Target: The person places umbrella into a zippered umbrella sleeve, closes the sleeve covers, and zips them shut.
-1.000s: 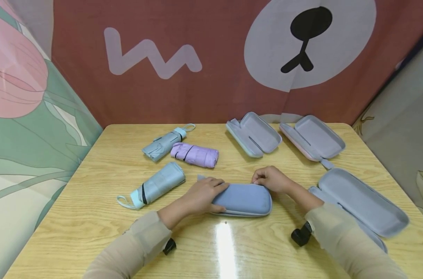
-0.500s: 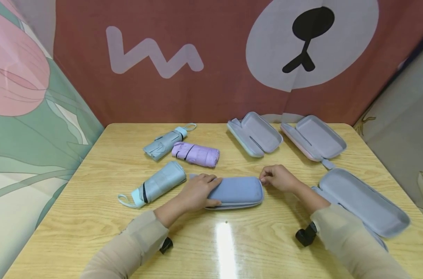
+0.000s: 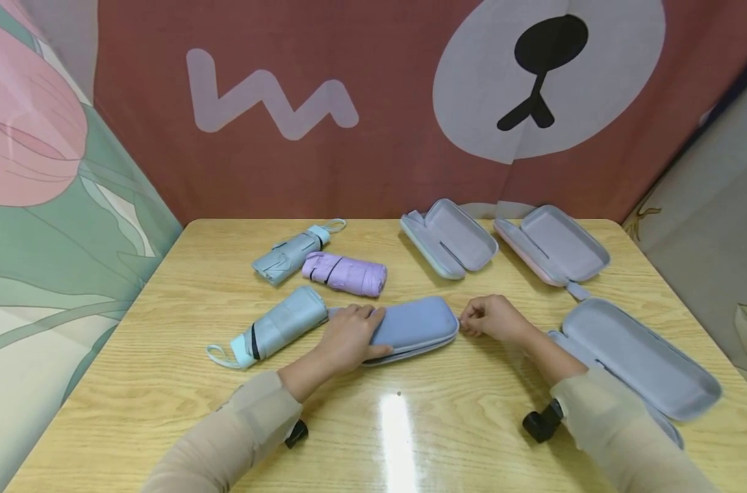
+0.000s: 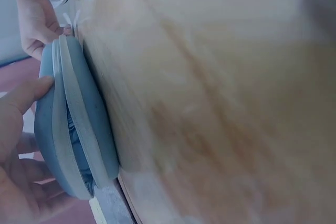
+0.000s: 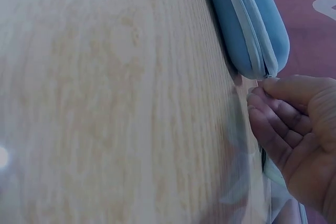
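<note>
Gaping blue case (image 3: 413,325), crumpled blue fabric (image 4: 77,144) inside.

I have room along the tabletop's (image 3: 459,424) left edge and between the sleeves (image 3: 237,424), up to the blue case (image 3: 416,325); umbrellas (image 3: 348,274) obstruct me toward the far-left corner, open cases (image 3: 647,359) toward the far-right.

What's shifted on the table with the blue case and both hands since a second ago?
The blue case slid left and away from the person, its right end swinging farther back. The right hand went from its far edge round to its right end, pinching at the zip. The left hand shifted slightly left, holding on throughout. The three folded umbrellas and three open cases stayed put.
</note>
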The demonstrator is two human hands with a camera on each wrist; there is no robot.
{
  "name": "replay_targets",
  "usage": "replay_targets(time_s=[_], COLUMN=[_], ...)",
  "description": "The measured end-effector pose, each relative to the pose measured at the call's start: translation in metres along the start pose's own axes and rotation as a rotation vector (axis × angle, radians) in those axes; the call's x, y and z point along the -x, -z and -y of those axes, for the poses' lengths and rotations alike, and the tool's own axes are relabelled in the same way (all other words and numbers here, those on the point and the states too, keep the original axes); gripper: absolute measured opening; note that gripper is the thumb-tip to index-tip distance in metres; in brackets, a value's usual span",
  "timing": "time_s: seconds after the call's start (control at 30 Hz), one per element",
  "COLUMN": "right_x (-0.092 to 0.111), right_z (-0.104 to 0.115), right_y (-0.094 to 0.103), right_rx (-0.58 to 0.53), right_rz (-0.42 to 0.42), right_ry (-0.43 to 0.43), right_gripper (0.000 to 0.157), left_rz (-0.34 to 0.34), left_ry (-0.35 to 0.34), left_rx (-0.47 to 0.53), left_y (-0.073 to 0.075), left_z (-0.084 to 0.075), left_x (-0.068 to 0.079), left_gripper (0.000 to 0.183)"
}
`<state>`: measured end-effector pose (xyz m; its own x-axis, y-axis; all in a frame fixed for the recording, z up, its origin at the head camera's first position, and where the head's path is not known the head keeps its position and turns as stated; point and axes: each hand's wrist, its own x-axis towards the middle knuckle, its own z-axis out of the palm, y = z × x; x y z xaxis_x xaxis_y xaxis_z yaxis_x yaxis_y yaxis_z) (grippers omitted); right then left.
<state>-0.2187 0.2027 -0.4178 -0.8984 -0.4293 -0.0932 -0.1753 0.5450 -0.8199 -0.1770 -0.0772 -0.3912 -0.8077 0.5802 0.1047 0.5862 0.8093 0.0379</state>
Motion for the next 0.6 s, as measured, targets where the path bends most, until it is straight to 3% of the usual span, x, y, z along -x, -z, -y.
replay_targets(time_s=[0.3,0.6], right_x=[0.0039,0.0053], right_z=[0.0015,0.0052], right_y=[-0.0026,-0.0066], right_rx=[-0.062,-0.125], right_rz=[-0.005,0.068], right_ry=[-0.007,0.023], right_gripper=[0.008,0.007], left_rz=[-0.032,-0.024], left_ry=[0.009,0.016], left_rx=[-0.129,-0.129], left_y=[-0.0012,-0.001], left_z=[-0.0036,-0.0048], left_x=[-0.0028,-0.003], left_gripper=[0.066,0.065])
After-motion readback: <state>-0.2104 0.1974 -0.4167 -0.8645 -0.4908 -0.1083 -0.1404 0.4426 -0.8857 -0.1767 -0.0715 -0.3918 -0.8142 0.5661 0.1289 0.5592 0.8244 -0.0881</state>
